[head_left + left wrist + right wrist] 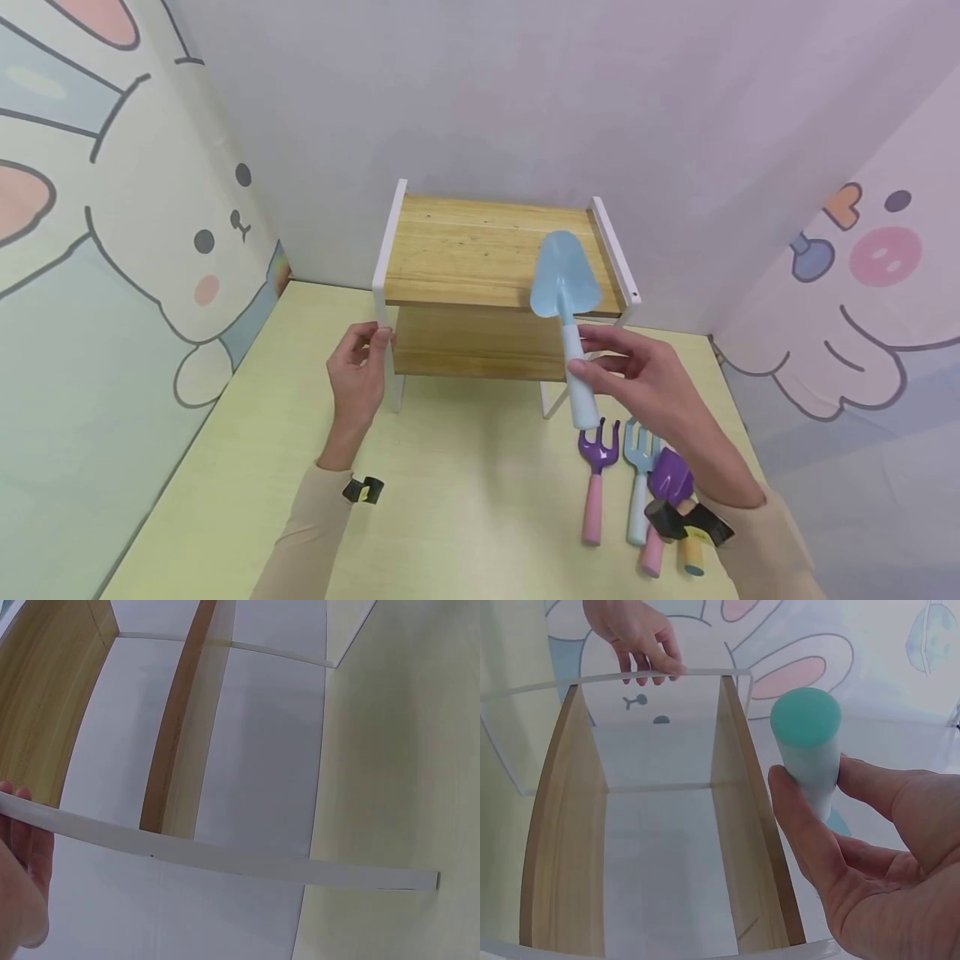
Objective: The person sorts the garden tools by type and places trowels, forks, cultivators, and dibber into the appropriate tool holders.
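Observation:
My right hand (645, 375) pinches the pale blue handle of a garden trowel (564, 275) between thumb and fingers. Its blade points up and away, overlapping the front right of a two-tier wooden shelf (480, 242) in the head view. The round green-blue handle end (807, 716) faces the right wrist camera. On the other side, my left hand (358, 367) grips the shelf's white side frame (187, 853) near the front left corner, fingers curled round the bar.
Right of the shelf, on the pale tabletop (450, 508), lie a purple fork with a pink handle (592, 508), a blue fork (637, 500) and a purple shovel (671, 477). A yellow handle (692, 554) shows under my right wrist. Cartoon-printed walls (480, 92) enclose the table.

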Available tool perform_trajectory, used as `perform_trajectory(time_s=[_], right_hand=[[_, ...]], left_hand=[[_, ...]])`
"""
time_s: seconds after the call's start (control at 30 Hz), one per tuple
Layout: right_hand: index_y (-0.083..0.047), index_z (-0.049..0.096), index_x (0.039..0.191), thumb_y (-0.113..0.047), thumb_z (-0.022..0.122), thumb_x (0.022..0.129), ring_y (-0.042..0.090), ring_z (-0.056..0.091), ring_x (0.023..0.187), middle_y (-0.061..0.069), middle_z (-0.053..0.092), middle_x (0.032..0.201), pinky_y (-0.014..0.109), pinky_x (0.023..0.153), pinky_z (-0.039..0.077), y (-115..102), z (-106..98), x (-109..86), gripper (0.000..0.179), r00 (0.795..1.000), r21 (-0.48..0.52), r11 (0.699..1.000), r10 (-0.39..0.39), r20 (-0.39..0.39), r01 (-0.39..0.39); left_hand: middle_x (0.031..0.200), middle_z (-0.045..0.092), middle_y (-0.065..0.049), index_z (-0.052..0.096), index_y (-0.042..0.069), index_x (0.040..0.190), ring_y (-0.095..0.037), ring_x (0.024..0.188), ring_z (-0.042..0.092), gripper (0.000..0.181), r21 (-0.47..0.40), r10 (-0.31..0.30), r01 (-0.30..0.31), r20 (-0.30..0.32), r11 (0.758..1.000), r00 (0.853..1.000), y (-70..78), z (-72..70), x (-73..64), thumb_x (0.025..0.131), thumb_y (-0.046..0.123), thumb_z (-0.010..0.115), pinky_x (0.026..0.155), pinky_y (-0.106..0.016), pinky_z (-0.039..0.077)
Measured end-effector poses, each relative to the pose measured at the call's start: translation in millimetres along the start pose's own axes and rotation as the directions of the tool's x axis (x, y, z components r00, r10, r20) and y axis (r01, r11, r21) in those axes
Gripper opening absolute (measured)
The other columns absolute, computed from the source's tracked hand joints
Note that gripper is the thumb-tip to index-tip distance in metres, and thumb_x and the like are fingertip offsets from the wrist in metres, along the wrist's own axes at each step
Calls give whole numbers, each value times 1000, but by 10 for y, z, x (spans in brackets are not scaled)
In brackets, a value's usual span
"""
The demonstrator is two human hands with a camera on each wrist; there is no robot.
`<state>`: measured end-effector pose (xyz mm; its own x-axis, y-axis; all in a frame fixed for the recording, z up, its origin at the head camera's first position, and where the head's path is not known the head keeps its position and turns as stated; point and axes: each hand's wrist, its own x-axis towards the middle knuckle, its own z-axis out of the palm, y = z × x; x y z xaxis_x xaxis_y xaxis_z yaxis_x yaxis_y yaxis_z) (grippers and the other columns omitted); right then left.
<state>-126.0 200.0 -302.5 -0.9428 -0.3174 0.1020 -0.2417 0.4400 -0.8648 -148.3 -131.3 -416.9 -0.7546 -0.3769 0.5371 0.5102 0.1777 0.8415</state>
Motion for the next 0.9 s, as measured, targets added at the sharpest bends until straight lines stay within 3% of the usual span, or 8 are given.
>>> perform_trajectory(time_s=[0.1, 0.33, 0.6, 0.8, 0.9], right_hand=[[-4, 62, 137, -15, 75, 96, 13, 74, 98, 16, 68, 124, 29, 81, 62, -45, 10, 59, 44, 1000, 6, 1000, 0, -2, 0], [-3, 61, 138, -17, 75, 97, 17, 75, 97, 17, 67, 120, 31, 80, 63, -119, 50, 200, 46, 1000, 49, 999, 18, 13, -19], [-2, 63, 134, -21, 77, 95, 18, 75, 97, 17, 68, 120, 34, 80, 63, -173, 112, 386, 45, 999, 117, 992, 44, 21, -47], [-3, 64, 133, -24, 78, 94, 18, 73, 100, 15, 69, 122, 35, 80, 63, -184, 161, 511, 47, 997, 142, 986, 81, 15, -82], [-4, 64, 133, -26, 78, 94, 19, 73, 101, 14, 69, 122, 36, 81, 63, -188, 172, 559, 47, 996, 148, 985, 86, 17, -87]], left_hand=[[88, 64, -33, 62, -17, 100, -27, 77, 65, 8, 7, -2, 2, -1, 1000, 1000, -87, -10, -3, 99, -9, 60, 67, -16, 49], [89, 66, -29, 65, -13, 101, -17, 79, 67, 6, -10, -11, 11, 3, 1000, 1000, -309, -44, -6, 99, -8, 62, 66, -19, 49], [88, 67, -25, 66, -9, 101, -19, 79, 67, 12, -18, 10, -10, 0, 1000, 1000, -302, -66, -9, 101, 2, 65, 67, -20, 51], [90, 65, -27, 64, -13, 103, -10, 82, 66, 11, -53, -10, 10, 1, 999, 1000, -300, -62, -13, 101, -1, 63, 71, -14, 53], [90, 65, -27, 64, -13, 103, -14, 82, 66, 10, -52, -12, 12, 8, 999, 1000, -287, -51, -7, 100, -3, 63, 72, -15, 55]])
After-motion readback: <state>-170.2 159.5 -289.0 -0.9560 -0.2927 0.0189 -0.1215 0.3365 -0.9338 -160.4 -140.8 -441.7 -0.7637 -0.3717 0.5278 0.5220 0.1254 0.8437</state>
